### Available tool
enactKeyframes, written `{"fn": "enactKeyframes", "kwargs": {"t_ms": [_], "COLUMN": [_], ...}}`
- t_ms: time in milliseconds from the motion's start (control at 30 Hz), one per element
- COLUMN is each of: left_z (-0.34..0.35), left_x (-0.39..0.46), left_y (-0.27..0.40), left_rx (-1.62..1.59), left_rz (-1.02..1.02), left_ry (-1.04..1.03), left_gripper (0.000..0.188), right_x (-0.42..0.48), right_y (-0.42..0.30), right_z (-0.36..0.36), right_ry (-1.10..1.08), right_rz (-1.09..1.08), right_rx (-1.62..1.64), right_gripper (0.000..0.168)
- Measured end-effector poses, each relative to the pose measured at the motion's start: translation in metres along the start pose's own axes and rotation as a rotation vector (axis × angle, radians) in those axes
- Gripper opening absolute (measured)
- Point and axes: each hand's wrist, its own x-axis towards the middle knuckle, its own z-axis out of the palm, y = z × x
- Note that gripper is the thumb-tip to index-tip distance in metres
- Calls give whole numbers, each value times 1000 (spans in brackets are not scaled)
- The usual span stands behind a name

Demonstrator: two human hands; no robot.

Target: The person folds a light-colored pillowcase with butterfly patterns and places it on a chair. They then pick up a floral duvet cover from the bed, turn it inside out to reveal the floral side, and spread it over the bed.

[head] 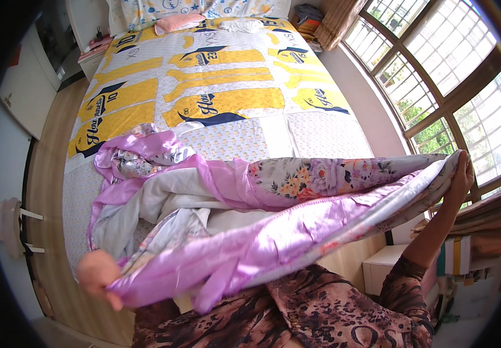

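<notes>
A floral and lilac satin garment [294, 226], perhaps a robe, is stretched between my two hands over the near end of the bed. My left hand [98, 274], blurred, grips its lilac edge at the lower left. Far out to the right and raised, my right hand [463, 174] clasps the other end, where the pale inner side shows. Large flowers are printed on the upper stretch of cloth. A crumpled part of the garment lies on the bed sheet [228, 139] at the left, its folds hiding one another.
Yellow printed cloth [228, 102] with jersey shapes covers the far part of the bed. A pink pillow [180, 23] and a white bundle [241, 26] lie near the head. Barred windows [442, 87] line the right wall; a white cabinet [379, 263] stands low at right.
</notes>
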Motion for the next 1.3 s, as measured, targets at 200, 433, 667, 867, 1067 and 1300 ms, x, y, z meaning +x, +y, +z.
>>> {"fn": "enactKeyframes", "kwargs": {"t_ms": [200, 433, 667, 867, 1067, 1300], "left_z": [-69, -52, 7, 58, 70, 86], "left_x": [11, 103, 211, 252, 276, 268], "left_y": [-3, -259, -207, -112, -169, -204], "left_rx": [345, 24, 630, 409, 307, 371], "left_rz": [-466, -839, -358, 69, -19, -136], "left_ry": [822, 636, 1493, 1136, 1106, 798], "left_gripper": [29, 34, 4, 11, 12, 15], "right_x": [-15, -47, -59, -65, -71, -74], "right_y": [-12, -9, -30, -31, -45, -47], "right_z": [1, 3, 14, 19, 13, 7], "right_ry": [-67, -95, -96, -84, -32, -45], "right_rz": [10, 63, 24, 26, -1, -43], "right_rx": [22, 0, 86, 53, 19, -21], "right_gripper": [20, 15, 16, 16, 18, 19]}}
